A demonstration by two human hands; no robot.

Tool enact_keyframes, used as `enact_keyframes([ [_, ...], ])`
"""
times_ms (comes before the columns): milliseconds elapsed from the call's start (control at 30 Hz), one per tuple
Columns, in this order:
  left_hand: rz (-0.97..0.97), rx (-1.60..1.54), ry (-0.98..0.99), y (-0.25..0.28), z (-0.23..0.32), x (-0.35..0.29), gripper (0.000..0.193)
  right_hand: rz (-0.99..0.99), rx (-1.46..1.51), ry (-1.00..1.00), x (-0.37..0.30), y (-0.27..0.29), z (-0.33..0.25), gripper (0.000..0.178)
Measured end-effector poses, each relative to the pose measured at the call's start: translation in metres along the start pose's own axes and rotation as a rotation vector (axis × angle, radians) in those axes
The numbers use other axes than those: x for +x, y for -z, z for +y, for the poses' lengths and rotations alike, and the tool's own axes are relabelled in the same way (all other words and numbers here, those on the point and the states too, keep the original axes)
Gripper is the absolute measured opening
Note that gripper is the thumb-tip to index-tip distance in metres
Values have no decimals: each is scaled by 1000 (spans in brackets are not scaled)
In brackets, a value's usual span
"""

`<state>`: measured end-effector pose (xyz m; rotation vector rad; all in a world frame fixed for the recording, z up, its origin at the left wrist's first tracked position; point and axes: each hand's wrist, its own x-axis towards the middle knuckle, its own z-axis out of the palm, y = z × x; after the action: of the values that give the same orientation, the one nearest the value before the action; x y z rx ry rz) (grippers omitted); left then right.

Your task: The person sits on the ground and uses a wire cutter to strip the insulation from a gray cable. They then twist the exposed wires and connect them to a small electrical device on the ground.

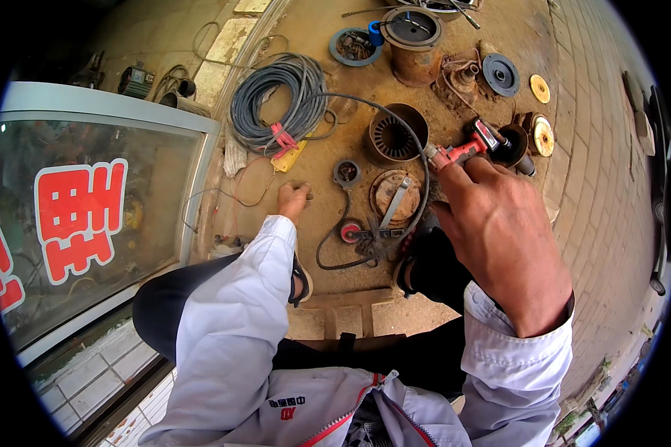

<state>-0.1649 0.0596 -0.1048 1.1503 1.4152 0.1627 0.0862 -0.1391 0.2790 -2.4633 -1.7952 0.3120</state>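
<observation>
— What sits at your far left?

— A glass door [89, 216] with large red characters on it, in a pale metal frame. Just past its upper corner, a coil of grey cable [276, 100] lies on the dusty ground [320, 171], tied with a red strap.

— And your left hand?

— Your left hand [294, 198] reaches down to the ground, fingers curled in and pressed to the dirt. I cannot tell whether it pinches anything. Thin red wire loops just beside it.

— What lies in the middle?

— A round motor housing [397, 134] with visible windings, and below it a flat rusty cover [395, 195] crossed by a metal bar. A black cord runs around both.

— The right hand?

— Your right hand [499, 231] is raised, its fingertips clamped on a red angle grinder [470, 147], which hangs above the ground just right of the housing, its head over a dark round part. Yellow discs [541, 112] lie to its right, near the brick paving [604, 186].
</observation>
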Motion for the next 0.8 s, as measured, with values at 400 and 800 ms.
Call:
enact_keyframes([
  [400, 328, 705, -310, -106, 5, -28, 57, -56, -1, -84, -7, 1, 6, 31],
  [800, 62, 1072, -691, -103, 25, 16, 22, -87, 2, -65, 0, 2, -1, 30],
])
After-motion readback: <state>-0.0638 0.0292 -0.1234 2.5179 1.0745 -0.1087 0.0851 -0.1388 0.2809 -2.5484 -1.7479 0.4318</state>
